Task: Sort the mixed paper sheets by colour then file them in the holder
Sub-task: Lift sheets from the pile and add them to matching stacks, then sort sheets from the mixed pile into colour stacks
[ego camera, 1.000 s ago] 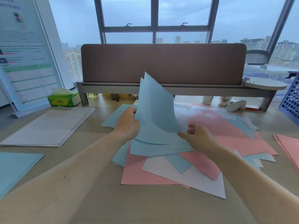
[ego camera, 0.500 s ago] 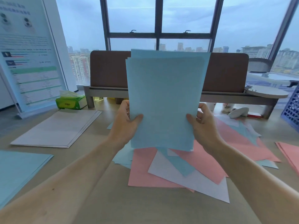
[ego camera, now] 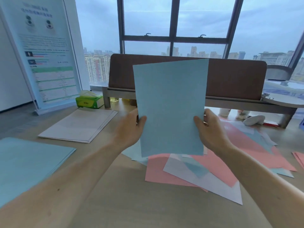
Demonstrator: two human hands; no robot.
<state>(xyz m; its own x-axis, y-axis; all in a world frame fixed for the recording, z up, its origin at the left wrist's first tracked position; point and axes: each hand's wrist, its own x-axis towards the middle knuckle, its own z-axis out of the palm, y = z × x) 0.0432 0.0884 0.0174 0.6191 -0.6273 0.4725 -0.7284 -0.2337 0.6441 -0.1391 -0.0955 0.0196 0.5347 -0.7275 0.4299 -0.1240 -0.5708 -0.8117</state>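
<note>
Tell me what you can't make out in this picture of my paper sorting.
Head view: how many blue sheets are held; only the front face shows.
Fingers of the left hand and right hand: behind those sheets.
Text on the poster: blurred.
The pink stack: cut off by the right edge.

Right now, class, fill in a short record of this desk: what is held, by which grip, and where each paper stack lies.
held: blue paper, upright above the mixed pile
left grip: holds its left edge
right grip: holds its right edge
blue stack: desk, near left
white stack: far left
pink stack: right edge
</note>
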